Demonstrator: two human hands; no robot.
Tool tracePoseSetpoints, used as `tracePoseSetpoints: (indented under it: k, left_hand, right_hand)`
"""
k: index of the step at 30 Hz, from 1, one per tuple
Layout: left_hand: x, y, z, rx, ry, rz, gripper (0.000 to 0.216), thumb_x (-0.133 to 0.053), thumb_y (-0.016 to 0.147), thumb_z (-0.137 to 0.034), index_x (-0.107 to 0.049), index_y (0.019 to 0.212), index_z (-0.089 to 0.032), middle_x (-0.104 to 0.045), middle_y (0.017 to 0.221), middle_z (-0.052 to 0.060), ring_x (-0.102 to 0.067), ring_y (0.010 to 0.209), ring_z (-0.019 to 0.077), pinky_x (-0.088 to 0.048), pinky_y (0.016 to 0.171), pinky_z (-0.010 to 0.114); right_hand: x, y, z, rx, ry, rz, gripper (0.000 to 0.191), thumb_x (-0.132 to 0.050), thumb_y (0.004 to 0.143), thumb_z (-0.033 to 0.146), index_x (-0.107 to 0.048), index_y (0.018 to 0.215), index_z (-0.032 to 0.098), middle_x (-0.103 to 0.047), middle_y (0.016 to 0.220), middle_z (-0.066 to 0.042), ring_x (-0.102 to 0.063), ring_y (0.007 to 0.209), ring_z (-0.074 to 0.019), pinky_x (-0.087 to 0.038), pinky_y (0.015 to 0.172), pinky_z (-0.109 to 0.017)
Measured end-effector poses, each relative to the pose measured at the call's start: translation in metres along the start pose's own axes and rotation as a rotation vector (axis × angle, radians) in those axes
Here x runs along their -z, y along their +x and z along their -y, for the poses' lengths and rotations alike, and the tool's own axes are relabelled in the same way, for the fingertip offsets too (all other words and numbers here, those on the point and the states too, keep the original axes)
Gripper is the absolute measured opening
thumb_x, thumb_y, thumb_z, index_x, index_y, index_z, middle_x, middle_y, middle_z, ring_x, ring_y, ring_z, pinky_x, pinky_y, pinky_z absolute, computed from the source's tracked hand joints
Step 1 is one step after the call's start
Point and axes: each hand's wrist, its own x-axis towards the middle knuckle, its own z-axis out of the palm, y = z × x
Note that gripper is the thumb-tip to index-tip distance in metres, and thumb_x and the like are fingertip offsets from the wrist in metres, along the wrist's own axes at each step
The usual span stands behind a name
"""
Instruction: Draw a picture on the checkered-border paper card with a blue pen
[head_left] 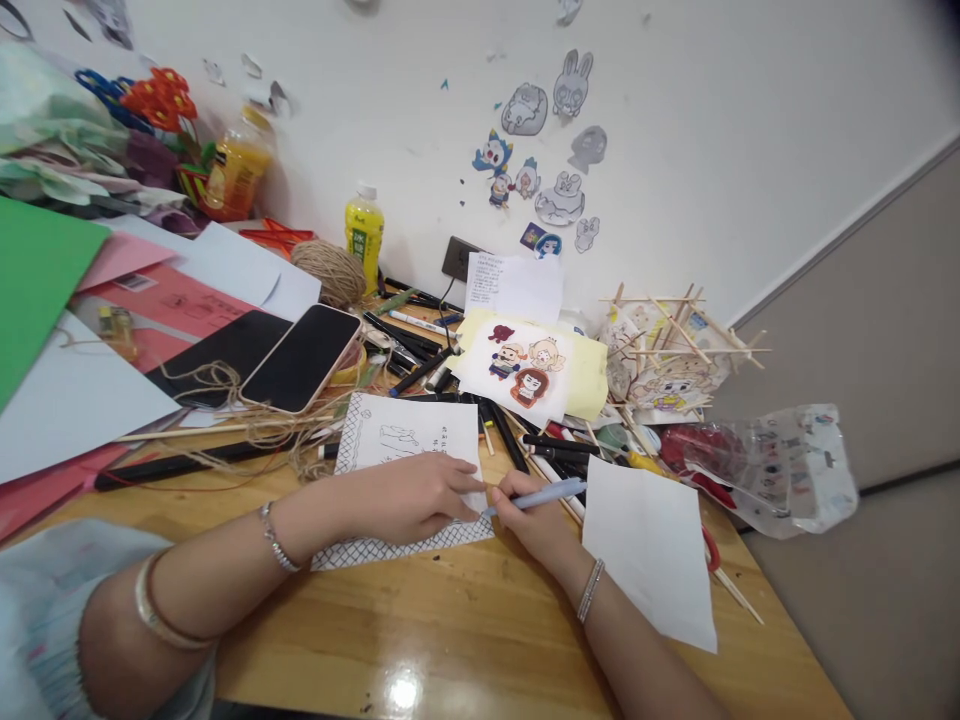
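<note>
A white sheet with a crosshatched border and small ink drawings [409, 440] lies on the wooden table [465, 630]. My left hand [409, 497] rests flat on it, fingers stretched out and pressing the paper down. My right hand [534, 520] is closed round a light blue pen [541, 495], whose tip touches the sheet's lower right edge near my left fingertips. Both wrists wear bracelets.
A blank white sheet [651, 545] lies right of my right hand. Many pens and markers [420, 345], two phones [304, 357], a twine ball [330, 272], cartoon prints [525, 372], a stick frame [679, 335], a plastic bag [780, 465], coloured paper [45, 300] and bottles crowd the back.
</note>
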Motion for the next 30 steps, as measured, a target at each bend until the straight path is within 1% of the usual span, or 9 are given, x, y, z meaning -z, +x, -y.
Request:
tracePoseSetpoints:
  k: [3,10,14,23,30]
  left_hand:
    - [-0.0002,0.0,0.0002,0.002,0.001,0.012,0.029,-0.052,0.082,-0.002,-0.07,0.093,-0.022,-0.07,0.104,0.011,-0.065,0.091,0.0239,-0.051,0.084,0.035]
    - [-0.0007,-0.0003,0.0003,-0.007,-0.01,-0.025,0.027,-0.053,0.081,-0.002,-0.07,0.09,-0.021,-0.07,0.103,0.01,-0.065,0.089,0.0233,-0.052,0.083,0.034]
    - [-0.0003,0.0,0.0002,-0.018,-0.021,-0.044,0.027,-0.054,0.082,-0.002,-0.07,0.088,-0.022,-0.07,0.101,0.01,-0.066,0.088,0.023,-0.052,0.083,0.034]
    - [-0.0006,-0.0005,0.0006,-0.006,-0.038,-0.019,0.029,-0.053,0.082,-0.002,-0.07,0.093,-0.022,-0.07,0.104,0.01,-0.065,0.09,0.0238,-0.051,0.084,0.035]
    - [-0.0012,-0.0007,0.0006,-0.003,-0.066,-0.056,0.029,-0.053,0.083,-0.003,-0.071,0.094,-0.023,-0.07,0.102,0.009,-0.065,0.086,0.023,-0.051,0.083,0.035]
  right_hand:
    - [-0.0002,0.0004,-0.0009,0.018,0.001,-0.013,0.034,-0.053,0.087,0.037,-0.046,0.056,0.022,-0.051,0.055,0.004,-0.048,0.057,-0.014,-0.034,0.055,-0.025]
    - [-0.0023,0.0009,-0.0056,0.008,0.016,-0.005,0.035,-0.051,0.087,0.039,-0.042,0.057,0.022,-0.045,0.053,0.004,-0.046,0.057,-0.0144,-0.035,0.057,-0.026]
    - [-0.002,-0.0003,-0.0057,-0.009,0.036,0.003,0.035,-0.05,0.086,0.039,-0.042,0.057,0.022,-0.045,0.054,0.004,-0.046,0.057,-0.0139,-0.035,0.057,-0.026]
    - [-0.0017,-0.0007,-0.0031,-0.03,0.087,0.021,0.035,-0.052,0.086,0.038,-0.043,0.056,0.022,-0.047,0.052,0.004,-0.047,0.056,-0.0143,-0.037,0.056,-0.026]
    - [0.0003,-0.0014,-0.0006,-0.042,0.072,0.012,0.035,-0.051,0.086,0.039,-0.043,0.057,0.022,-0.047,0.054,0.004,-0.047,0.056,-0.014,-0.037,0.057,-0.026]
